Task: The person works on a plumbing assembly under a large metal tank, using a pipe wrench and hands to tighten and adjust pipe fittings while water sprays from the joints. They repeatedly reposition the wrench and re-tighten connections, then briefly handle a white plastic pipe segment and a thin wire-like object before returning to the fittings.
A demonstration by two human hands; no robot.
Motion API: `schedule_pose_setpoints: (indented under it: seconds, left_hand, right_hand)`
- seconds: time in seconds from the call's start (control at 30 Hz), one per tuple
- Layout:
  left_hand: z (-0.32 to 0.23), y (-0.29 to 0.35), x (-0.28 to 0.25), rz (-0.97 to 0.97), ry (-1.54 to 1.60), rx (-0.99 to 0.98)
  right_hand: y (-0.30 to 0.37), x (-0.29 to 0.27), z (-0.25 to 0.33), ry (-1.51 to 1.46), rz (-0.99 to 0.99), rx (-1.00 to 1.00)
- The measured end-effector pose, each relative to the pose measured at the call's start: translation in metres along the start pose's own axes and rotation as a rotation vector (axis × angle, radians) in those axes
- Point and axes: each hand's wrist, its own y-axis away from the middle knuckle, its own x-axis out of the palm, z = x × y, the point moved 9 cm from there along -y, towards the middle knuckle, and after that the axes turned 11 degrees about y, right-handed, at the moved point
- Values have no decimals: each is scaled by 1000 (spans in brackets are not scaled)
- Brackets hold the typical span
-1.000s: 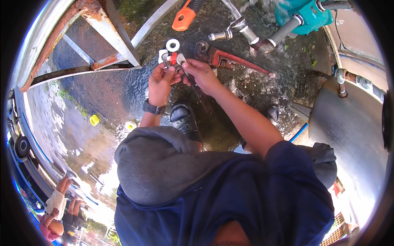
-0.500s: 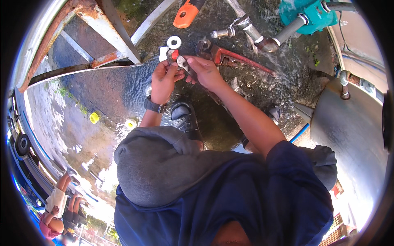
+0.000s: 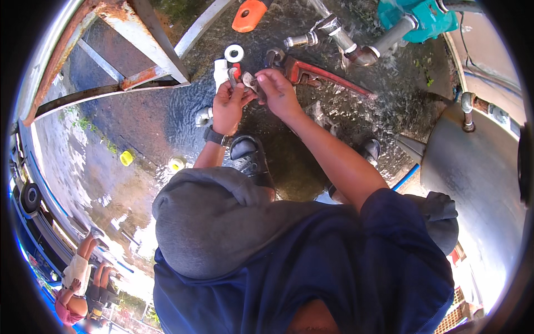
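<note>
Both of my hands meet over the wet floor at a grey metal tool [image 3: 249,81] with rounded, jaw-like ends, which looks like a wrench. My left hand [image 3: 227,111] is closed, its thumb and fingers pinching near one end. My right hand [image 3: 279,97] grips the other side, hiding most of the handle. Just beyond my left fingertips are a small red piece [image 3: 236,70], a white plastic pipe fitting [image 3: 221,72] and a roll of white tape [image 3: 234,53]. A red pipe wrench [image 3: 328,77] lies beyond my right hand.
An orange-handled tool [image 3: 249,15] lies at the far side. Metal pipes [image 3: 342,42] run to a teal pump [image 3: 420,21]. A rusty frame [image 3: 147,47] stands left, a steel tank [image 3: 478,178] right. Two yellow-toned rings [image 3: 127,158] lie left; people [image 3: 78,278] are lower left.
My hands have shifted slightly, showing more of the white fitting beyond my left fingers. The view has moved a little. Both hands keep hold of the metal tool.
</note>
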Motion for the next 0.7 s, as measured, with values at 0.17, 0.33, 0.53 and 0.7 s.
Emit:
schedule_pose_setpoints:
  seconds: [0.17, 0.33, 0.53, 0.7]
  left_hand:
    - [3, -2, -3, 6, -10, -7]
    - [2, -4, -4, -12, -60, 6]
    - [-8, 6, -2, -95, -137, 148]
    - [-11, 10, -1, -143, -255, 163]
  right_hand:
    - [3, 2, 2, 16, 50, -76]
    - [7, 0, 3, 5, 26, -79]
    - [9, 1, 6, -23, -13, -104]
    - [12, 2, 3, 13, -29, -73]
